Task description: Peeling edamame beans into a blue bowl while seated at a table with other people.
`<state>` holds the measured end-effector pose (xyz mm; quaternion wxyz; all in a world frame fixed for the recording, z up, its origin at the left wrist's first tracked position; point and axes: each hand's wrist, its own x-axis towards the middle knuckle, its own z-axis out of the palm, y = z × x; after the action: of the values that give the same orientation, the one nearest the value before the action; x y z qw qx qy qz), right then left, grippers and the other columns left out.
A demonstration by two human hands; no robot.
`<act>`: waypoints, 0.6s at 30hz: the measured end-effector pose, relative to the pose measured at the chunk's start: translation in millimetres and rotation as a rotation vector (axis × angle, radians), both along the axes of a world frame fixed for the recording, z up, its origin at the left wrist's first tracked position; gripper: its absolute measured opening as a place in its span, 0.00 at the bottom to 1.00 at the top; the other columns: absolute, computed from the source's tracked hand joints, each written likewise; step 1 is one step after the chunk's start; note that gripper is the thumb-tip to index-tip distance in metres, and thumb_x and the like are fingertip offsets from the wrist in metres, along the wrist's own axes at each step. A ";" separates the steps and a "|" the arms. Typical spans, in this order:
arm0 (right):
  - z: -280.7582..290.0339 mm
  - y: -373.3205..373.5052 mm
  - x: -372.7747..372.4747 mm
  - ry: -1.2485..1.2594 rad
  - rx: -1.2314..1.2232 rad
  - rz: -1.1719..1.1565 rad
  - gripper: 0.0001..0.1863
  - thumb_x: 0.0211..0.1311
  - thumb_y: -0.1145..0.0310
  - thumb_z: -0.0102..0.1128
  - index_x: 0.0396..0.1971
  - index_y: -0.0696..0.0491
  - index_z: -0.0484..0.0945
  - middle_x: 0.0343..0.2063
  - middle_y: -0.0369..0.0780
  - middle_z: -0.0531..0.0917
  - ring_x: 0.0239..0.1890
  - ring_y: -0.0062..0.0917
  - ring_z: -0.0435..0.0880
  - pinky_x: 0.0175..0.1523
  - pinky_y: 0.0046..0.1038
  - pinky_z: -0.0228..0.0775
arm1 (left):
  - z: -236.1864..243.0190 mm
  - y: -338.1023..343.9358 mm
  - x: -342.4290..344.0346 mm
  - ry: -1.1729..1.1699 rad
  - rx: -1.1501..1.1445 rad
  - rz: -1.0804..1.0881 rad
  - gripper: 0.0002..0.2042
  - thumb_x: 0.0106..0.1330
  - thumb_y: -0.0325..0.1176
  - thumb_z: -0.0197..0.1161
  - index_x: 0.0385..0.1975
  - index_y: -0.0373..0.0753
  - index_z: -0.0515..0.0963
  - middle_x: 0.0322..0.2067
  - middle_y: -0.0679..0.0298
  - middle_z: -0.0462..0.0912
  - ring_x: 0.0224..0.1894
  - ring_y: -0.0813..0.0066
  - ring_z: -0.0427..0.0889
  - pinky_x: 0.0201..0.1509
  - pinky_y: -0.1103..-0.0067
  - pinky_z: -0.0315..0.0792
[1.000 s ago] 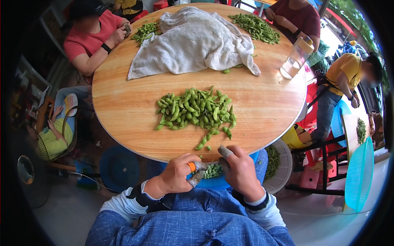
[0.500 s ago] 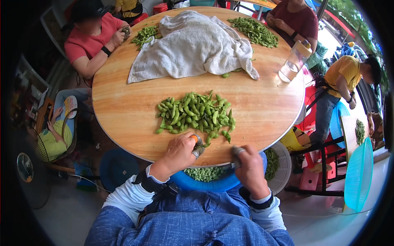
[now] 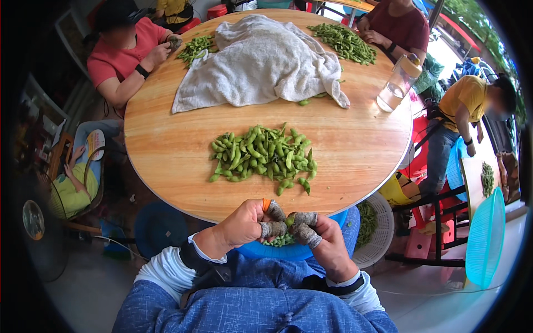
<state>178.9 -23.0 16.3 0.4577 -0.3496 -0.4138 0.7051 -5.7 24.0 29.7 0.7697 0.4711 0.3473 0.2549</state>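
Note:
My left hand (image 3: 244, 225) and my right hand (image 3: 327, 244) meet over the table's near edge, both closed on a green bean pod (image 3: 289, 220) between wrapped fingertips. Grey, worn coverings sit on several fingers, and an orange band shows on my left hand. Beneath them, a blue basin (image 3: 288, 252) in my lap holds pale green shelled beans (image 3: 277, 241), partly hidden by my fingers. A heap of green pods (image 3: 261, 152) lies on the round wooden table (image 3: 166, 139) just ahead of my hands.
A white towel (image 3: 258, 66), a clear bottle (image 3: 394, 91) and two further pod heaps (image 3: 344, 41) are on the table. People sit left (image 3: 114, 66) and far right (image 3: 400, 28); another bends at right (image 3: 461, 105). A white basket (image 3: 377, 233) stands beside my right leg.
My left hand has drawn back from the near side of the pod heap with a pod. My right hand has moved inward, and both now hold the pod over the basin.

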 end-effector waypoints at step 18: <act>7.4 -1.9 -3.1 -0.051 -0.017 -0.004 0.10 0.55 0.73 0.52 0.36 0.61 0.72 0.31 0.34 0.77 0.34 0.15 0.73 0.41 0.18 0.65 | -1.3 -3.7 -2.2 -0.021 0.002 -0.037 0.06 0.52 0.29 0.61 0.24 0.36 0.72 0.17 0.70 0.72 0.17 0.87 0.69 0.19 0.90 0.60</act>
<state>175.8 -24.9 23.6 0.4453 -0.3721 -0.4189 0.6985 -7.8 20.3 28.5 0.7774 0.4755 0.3302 0.2460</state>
